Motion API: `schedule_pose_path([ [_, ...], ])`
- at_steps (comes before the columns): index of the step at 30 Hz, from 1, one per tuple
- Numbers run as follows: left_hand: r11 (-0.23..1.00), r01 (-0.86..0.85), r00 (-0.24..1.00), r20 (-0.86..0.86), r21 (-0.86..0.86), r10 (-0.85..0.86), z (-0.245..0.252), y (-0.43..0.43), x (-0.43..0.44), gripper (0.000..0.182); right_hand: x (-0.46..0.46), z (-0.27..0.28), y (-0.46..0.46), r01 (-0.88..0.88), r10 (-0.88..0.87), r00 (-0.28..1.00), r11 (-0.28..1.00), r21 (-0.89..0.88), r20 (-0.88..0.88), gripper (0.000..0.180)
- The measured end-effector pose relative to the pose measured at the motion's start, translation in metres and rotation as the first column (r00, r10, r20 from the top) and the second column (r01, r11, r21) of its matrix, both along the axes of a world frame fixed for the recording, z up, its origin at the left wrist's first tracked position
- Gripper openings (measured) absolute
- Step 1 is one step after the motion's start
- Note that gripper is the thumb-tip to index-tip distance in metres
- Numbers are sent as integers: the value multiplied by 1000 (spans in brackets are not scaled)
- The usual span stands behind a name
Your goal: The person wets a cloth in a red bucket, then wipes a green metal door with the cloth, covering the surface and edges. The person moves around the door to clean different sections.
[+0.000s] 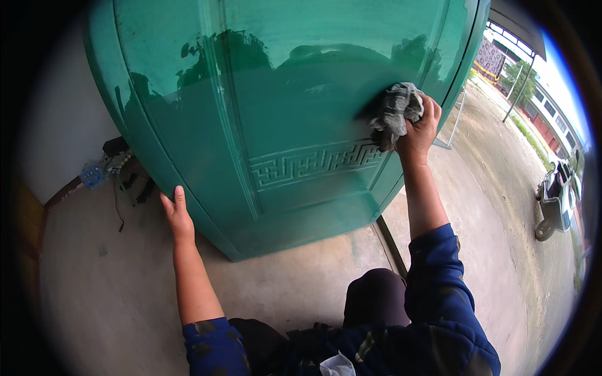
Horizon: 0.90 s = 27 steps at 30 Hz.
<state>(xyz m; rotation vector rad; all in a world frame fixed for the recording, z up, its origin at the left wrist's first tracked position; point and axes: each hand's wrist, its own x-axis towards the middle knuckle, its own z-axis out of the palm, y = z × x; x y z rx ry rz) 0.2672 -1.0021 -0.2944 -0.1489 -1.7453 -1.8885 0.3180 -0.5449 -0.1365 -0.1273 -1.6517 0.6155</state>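
A green panelled door (301, 108) stands before me, with a raised fretwork band (320, 162) across its lower part. Dark, wet-looking patches with ragged upper edges cover the middle of its face; the paint above them looks lighter. My right hand (423, 124) grips a crumpled grey checked cloth (397, 110) against the door's right side. On the left edge of the door rests my left hand (179, 216), thumb on the face and the fingers mostly hidden behind the edge.
A clear plastic bottle (92, 175) and a dark cable (117, 207) lie by the wall behind the door's left edge. Concrete floor (291, 282) spreads below. Outside at right stand a parked scooter (557, 202) and a metal post (519, 89). A dark floor track (392, 246) runs near my knee.
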Motion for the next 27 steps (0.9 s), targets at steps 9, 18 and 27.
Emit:
schedule_pose_path([
  [9, 588, -693, 684, -638, -417, 354, 71, 60, 31, 66, -11, -11, -106, -375, 322, 924, 650, 661, 207, 27],
  [18, 417, -587, 714, -687, -694, -138, 148, 193, 26, 60, -5, 27, 78, 83, -83, 997, 996, -29, 9, 41],
  [27, 253, -608, 776, -631, -753, -14, 115, 224, 11, 60, -19, 45, 44, -36, 93, 985, 932, 361, -142, 39],
])
